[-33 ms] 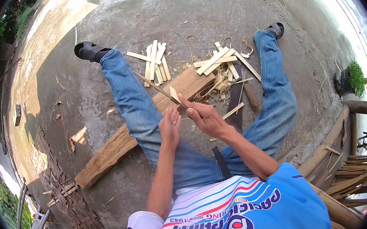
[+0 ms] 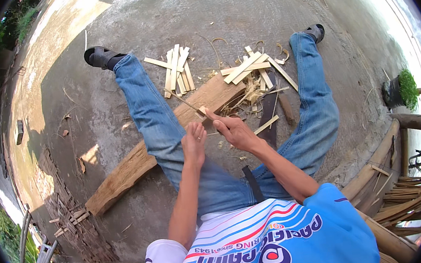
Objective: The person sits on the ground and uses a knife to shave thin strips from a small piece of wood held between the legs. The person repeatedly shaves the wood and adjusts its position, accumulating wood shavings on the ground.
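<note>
Centre of frame: right hand [image 2: 232, 133] has fingers closed on a thin tool [image 2: 183, 101]; left hand [image 2: 194, 142] has fingers curled, contents undeterminable. Wooden beam [image 2: 120, 185] extends lower left.

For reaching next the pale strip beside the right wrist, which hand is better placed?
Probably the right hand: the pale strip lies just beside its wrist. The left hand is farther, on the other side.

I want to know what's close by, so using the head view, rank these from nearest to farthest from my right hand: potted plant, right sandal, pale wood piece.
From your right hand:
1. Pale wood piece, right at the fingers.
2. Right sandal, ahead and to the right.
3. Potted plant, far out to the right.
</note>
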Available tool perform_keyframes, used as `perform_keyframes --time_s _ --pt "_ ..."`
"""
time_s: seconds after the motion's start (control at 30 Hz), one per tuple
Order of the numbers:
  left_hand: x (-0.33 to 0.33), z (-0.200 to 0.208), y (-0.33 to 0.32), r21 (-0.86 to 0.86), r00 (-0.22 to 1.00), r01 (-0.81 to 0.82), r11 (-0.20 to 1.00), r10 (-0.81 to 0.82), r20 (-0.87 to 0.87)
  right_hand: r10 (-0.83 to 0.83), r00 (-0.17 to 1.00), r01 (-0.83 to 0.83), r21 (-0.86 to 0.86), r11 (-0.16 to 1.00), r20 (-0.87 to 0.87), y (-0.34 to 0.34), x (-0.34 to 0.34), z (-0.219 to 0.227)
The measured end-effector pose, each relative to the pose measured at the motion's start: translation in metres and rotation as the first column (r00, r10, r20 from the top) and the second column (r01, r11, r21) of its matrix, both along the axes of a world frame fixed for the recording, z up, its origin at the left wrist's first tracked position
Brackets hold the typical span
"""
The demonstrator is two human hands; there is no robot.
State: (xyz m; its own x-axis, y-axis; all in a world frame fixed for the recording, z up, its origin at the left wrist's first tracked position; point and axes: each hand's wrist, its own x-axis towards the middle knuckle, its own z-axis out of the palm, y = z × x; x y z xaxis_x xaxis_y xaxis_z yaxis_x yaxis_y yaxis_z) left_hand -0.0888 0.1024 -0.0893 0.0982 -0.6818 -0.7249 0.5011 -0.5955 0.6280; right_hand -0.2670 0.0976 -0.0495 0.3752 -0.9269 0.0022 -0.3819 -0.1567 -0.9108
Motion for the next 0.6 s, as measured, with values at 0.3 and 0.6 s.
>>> perform_keyframes --time_s 0.3,0.6 --pt "-0.008 0.047 -0.03 -0.421 0.762 0.193 0.886 0.135 0.633 0.063 0.989 -0.058 0.04 0.998 -0.133 -0.029 0.003 -0.007" --pt "-0.015 0.042 -0.022 -0.386 0.668 0.387 0.837 0.034 0.743 0.026 0.998 -0.022 0.094 0.995 -0.049 -0.029 0.002 -0.006"
